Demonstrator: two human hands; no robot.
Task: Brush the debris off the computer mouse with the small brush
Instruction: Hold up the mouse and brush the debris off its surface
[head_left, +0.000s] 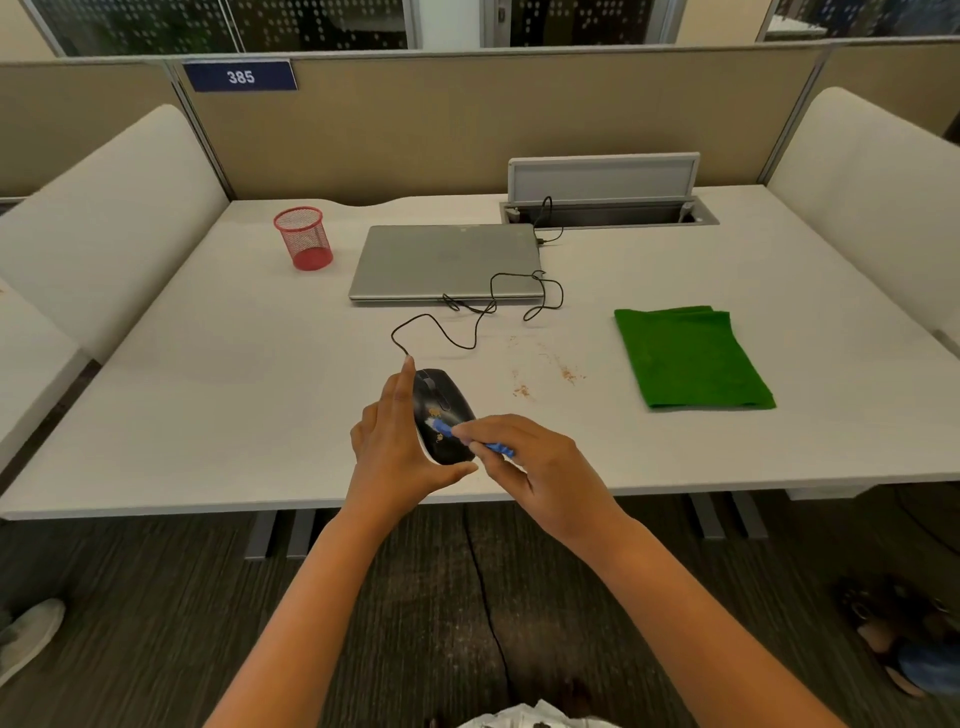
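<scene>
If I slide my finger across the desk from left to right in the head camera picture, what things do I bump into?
Red mesh pen cup → black computer mouse → scattered debris on the desk → folded green cloth.

Mouse (444, 415): black plastic, semi-gloss, with tan crumb-like debris on its back; brush (470, 435): blue plastic handle, pale bristles. Counter (234, 364): smooth matt white laminate; laptop (444, 262): matt silver, metallic finish; cup (304, 238): red wire mesh. Cloth (688, 358): green, matt, felt-like fabric; floor (415, 597): dark ribbed carpet.
</scene>
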